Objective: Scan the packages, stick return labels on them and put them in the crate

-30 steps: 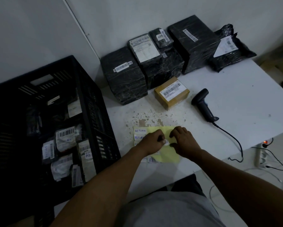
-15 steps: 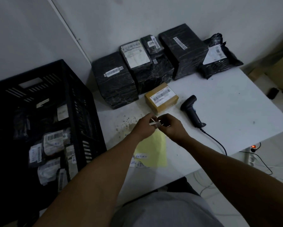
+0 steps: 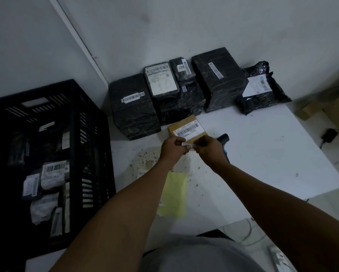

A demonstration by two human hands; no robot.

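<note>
I hold a small white return label (image 3: 188,144) stretched between both hands, just above the near edge of the tan package (image 3: 187,128). My left hand (image 3: 173,148) pinches its left end and my right hand (image 3: 208,149) pinches the right, fingers curled tight on the paper. I judge the label almost weightless, limp and sticky on one face, so I keep it taut by its ends or it may fold on itself.

The tan package sits on the white desk (image 3: 262,154), a small flat-topped cardboard box with a barcode sticker (image 3: 188,130) already on top. It looks light and stiff; I'd grip it by its two long sides to lift it.

Behind it stand black-wrapped packages (image 3: 133,107), boxy and glossy with creased film, likely slick under the fingers, and a soft crumpled black mailer bag (image 3: 262,89) at the right. The black plastic crate (image 3: 90,146) to my left has slotted walls and holds pale labelled parcels. The yellow backing sheet (image 3: 174,195) lies flat near me; the scanner (image 3: 223,138) is partly hidden behind my right hand.
</note>
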